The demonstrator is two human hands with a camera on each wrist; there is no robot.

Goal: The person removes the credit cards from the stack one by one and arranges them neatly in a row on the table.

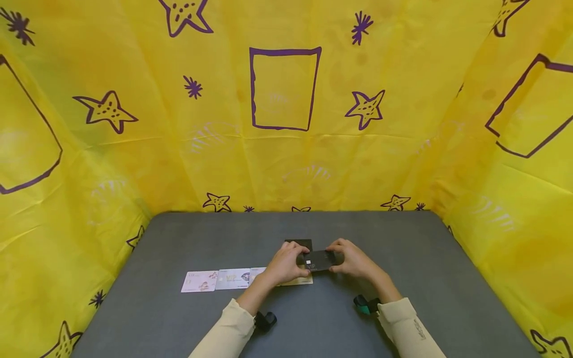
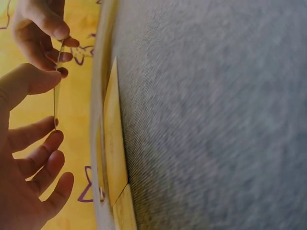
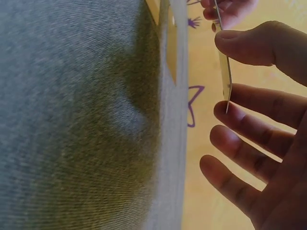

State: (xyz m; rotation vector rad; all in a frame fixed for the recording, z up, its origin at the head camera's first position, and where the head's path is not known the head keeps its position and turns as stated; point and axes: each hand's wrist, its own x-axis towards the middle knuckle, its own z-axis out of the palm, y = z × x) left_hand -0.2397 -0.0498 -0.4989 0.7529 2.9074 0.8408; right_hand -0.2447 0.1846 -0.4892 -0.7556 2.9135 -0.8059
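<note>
Both hands hold a black VIP card (image 1: 319,261) between them, raised over the grey table. My left hand (image 1: 286,263) pinches its left end, thumb on the near edge and fingers on the far edge. At the other end, my right hand (image 1: 355,261) grips it in the same way. The wrist views show the card (image 2: 56,96) nearly edge-on. Behind it lies another dark card (image 1: 301,243), partly covered by the left hand. A yellowish card (image 1: 299,281) shows below the left hand, its upper part hidden.
Left of the hands, a row runs along the table (image 1: 179,328): a pink card (image 1: 199,282), a silvery VIP card (image 1: 233,279) and a pale card (image 1: 255,273) partly behind the left hand. Yellow cloth (image 1: 286,164) with purple drawings surrounds the table's back and sides.
</note>
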